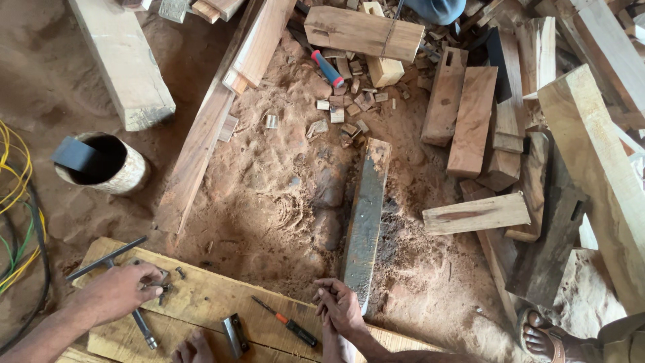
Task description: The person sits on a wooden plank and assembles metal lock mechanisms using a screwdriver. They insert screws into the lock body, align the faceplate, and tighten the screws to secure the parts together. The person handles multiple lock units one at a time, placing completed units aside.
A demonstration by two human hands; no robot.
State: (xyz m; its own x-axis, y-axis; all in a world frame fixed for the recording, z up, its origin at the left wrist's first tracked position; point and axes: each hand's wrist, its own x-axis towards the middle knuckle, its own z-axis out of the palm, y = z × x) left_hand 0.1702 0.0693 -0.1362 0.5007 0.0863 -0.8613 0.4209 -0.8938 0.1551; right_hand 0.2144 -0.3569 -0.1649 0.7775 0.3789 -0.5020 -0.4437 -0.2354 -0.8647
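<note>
- Sawdust-covered earth floor (282, 188), strewn with timber offcuts; a pale plank (222, 296) lies flat across the near edge and serves as the surface.
- Far left of the fingers: yellow and green cables (17, 202) on the ground; beyond them a pale cylindrical pot (107, 165) with a dark flat piece leaning in its mouth.
- Left hand (121, 290): palm down on the plank, fingers curled over small metal fittings (161, 286); whether they are pinched or only covered cannot be told. A dark T-handled metal wrench (111, 259) runs under the hand, its crossbar above the knuckles and its shaft out below the wrist.
- Handling judgement, wrench: steel, stiff, moderately heavy, possibly slick; best taken at the crossbar or mid-shaft. The fittings are small and loose, likely to roll into sawdust; a fingertip pinch suits them.
- Just right of the left fingers: loose screw (180, 272), a small metal clamp-like block (235, 334), and a screwdriver (290, 327) with an orange-and-black handle.
- Right hand (341, 308): fingers bunched shut at the near end of a dark weathered beam (366, 215), touching it; a held object cannot be made out.
- Beyond the right fingers: a red-and-blue handled tool (328, 68) among wood chips.
- Far right: stacked timber blocks (474, 121), another person's sandalled foot (541, 336).
</note>
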